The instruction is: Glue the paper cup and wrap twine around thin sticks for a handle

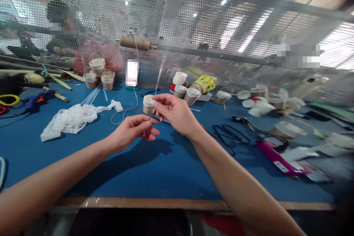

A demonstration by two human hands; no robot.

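Note:
My left hand [138, 127] hovers above the blue table, fingers loosely bent and apart, with nothing visible in it. To its right, my right hand [175, 112] is raised with thumb and forefinger curved a little apart; I make out nothing between them. Its fingertips overlap the right edge of a small cup [148, 105] with a white rim and brown twine-like wrapping. This cup seems to stand on the table behind the hands. A strand of twine [124, 111] curls on the table left of the cup, running up towards a twine spool [135, 43] on the mesh panel.
White crumpled fabric [73, 120] lies left, near a blue glue gun [40, 100]. Stacked wrapped cups [97, 67] stand behind it. More cups [193, 96] and a yellow holder [206, 83] are at the back. Black cable [231, 134] and a purple tool [282, 160] lie right.

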